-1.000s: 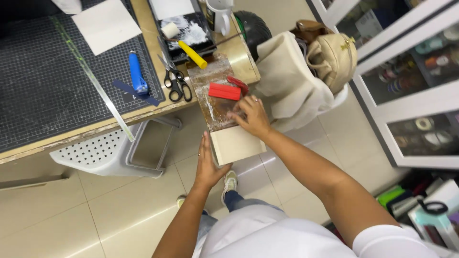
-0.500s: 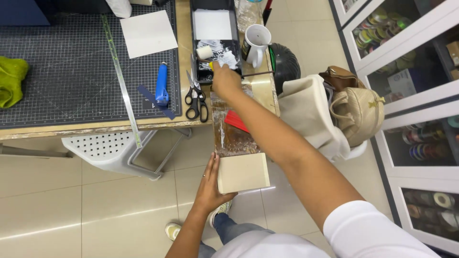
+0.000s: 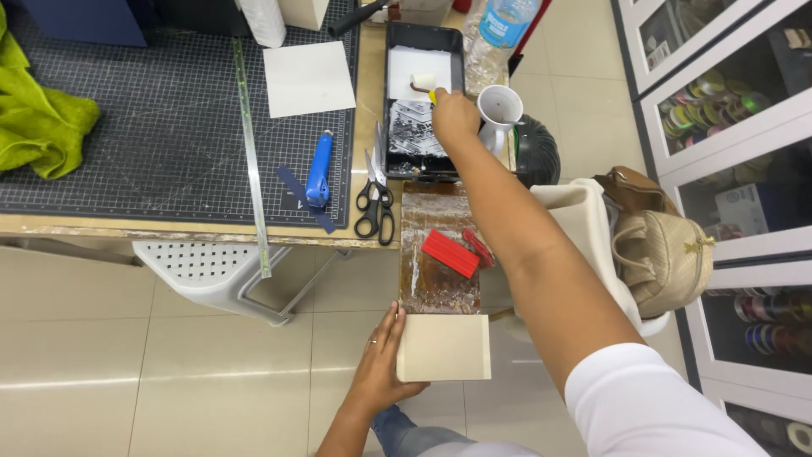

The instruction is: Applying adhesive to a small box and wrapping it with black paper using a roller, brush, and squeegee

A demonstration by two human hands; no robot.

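My right hand (image 3: pixel 454 116) reaches forward over the black paint tray (image 3: pixel 397 161) and grips a small paint roller (image 3: pixel 423 83) with a yellow handle; the white roller head rests in the tray's white glue. My left hand (image 3: pixel 382 362) holds the left edge of a beige board (image 3: pixel 443 348) below the table. Just beyond the board lies a glossy brown sheet (image 3: pixel 436 279) with a red flat block (image 3: pixel 451 253) on it.
Black scissors (image 3: pixel 373 200), a blue cutter (image 3: pixel 319 169), a long ruler (image 3: pixel 250 152) and a white sheet (image 3: pixel 308 78) lie on the cutting mat. A white cup (image 3: pixel 499 108), a water bottle (image 3: pixel 506 20), a white stool (image 3: pixel 211 275), a beige bag (image 3: pixel 664 254) and glass cabinets (image 3: pixel 727 127) are nearby.
My right hand has moved from the brown sheet forward to the paint tray and taken hold of the roller. My left hand stays on the beige board.
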